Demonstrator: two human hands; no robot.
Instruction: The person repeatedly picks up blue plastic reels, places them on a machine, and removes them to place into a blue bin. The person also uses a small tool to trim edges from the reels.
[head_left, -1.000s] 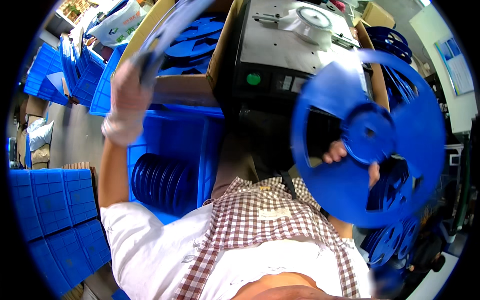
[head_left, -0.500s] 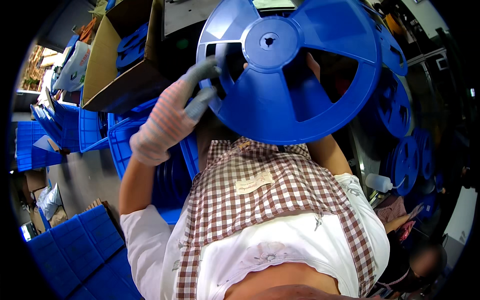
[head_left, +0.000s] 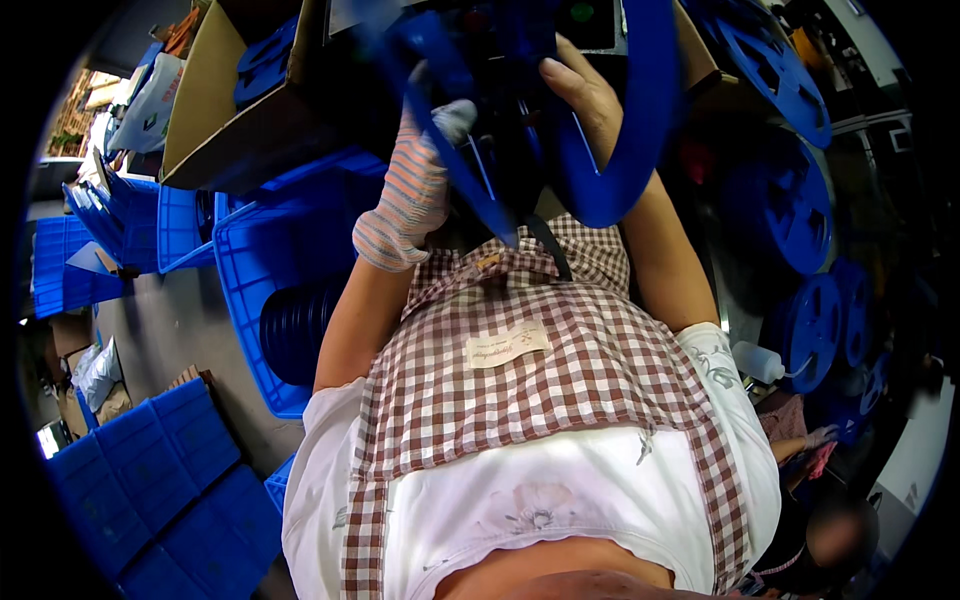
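Note:
A large blue plastic reel point(head_left: 633, 150) with open cut-outs is tilted in front of my chest, its edges smeared by motion. At its left side, my left hand point(head_left: 415, 175) in a striped knit glove with grey fingertips closes around part of the flange. On the other side, my bare right hand point(head_left: 590, 100) grips it, with the thumb showing and the remaining fingers partly hidden behind the blue plastic. The middle of the reel is dark and hard to make out.
An open cardboard box point(head_left: 215, 125) holding blue reel parts stands at the upper left. Below it, a blue crate point(head_left: 240, 320) contains dark round discs. More blue reels point(head_left: 790, 205) line the right side, near a white squeeze bottle point(head_left: 757, 361). Another person point(head_left: 800, 440) is at the lower right.
The reel has turned from facing me to a steep tilt. My left hand has moved inward from beside its rim and now grasps it; my right hand has come into clearer view.

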